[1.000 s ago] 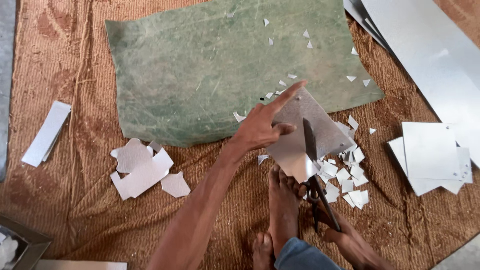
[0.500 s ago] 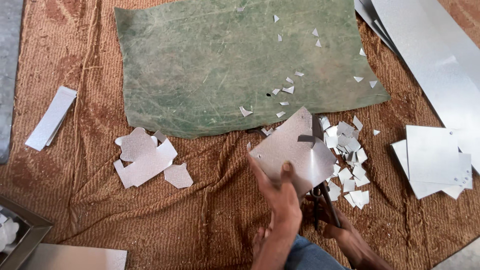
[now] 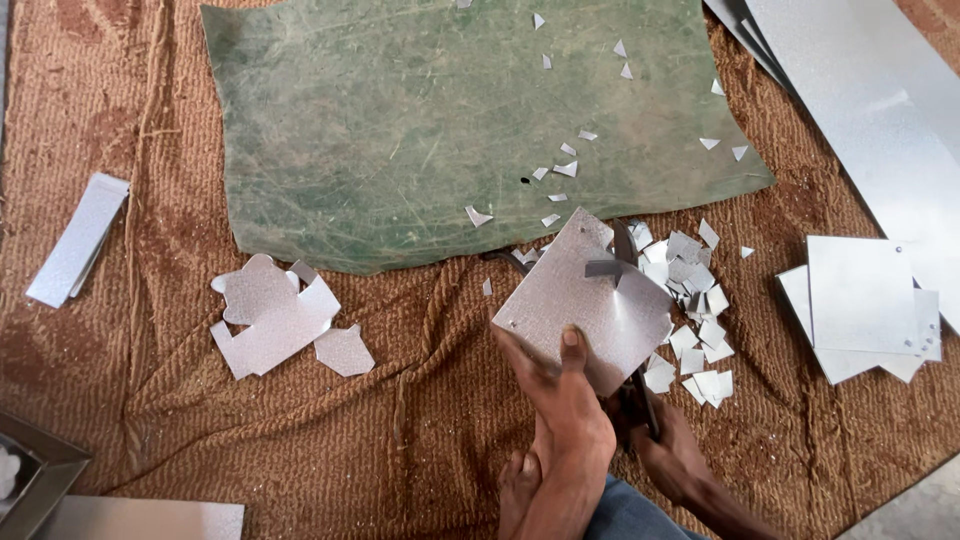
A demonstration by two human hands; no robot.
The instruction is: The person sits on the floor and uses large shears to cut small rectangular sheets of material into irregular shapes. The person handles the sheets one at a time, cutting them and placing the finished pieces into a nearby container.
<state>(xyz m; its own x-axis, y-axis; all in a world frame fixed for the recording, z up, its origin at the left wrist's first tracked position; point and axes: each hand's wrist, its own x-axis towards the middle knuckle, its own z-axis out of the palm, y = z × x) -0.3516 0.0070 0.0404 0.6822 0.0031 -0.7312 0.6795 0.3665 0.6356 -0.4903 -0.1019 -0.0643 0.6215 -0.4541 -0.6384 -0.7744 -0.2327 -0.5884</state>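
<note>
My left hand [image 3: 560, 395] grips the near edge of a square silvery metal sheet [image 3: 580, 295], thumb on top. My right hand [image 3: 672, 452] holds the handles of dark metal shears [image 3: 622, 262], whose blades bite into the sheet's far right edge. The sheet hides most of the shears. My feet [image 3: 520, 485] rest on the brown mat just below the sheet.
Small triangular metal offcuts [image 3: 695, 320] lie piled right of the sheet and scattered on a green mat [image 3: 420, 120]. Cut metal shapes [image 3: 280, 315] lie to the left, a stack of square sheets [image 3: 860, 305] to the right, long metal sheets [image 3: 860, 90] top right, a strip [image 3: 78, 238] far left.
My left hand has pulled back from the sheet's far side to grip its near edge. The sheet has turned and the shears' blades now cut in from its right edge.
</note>
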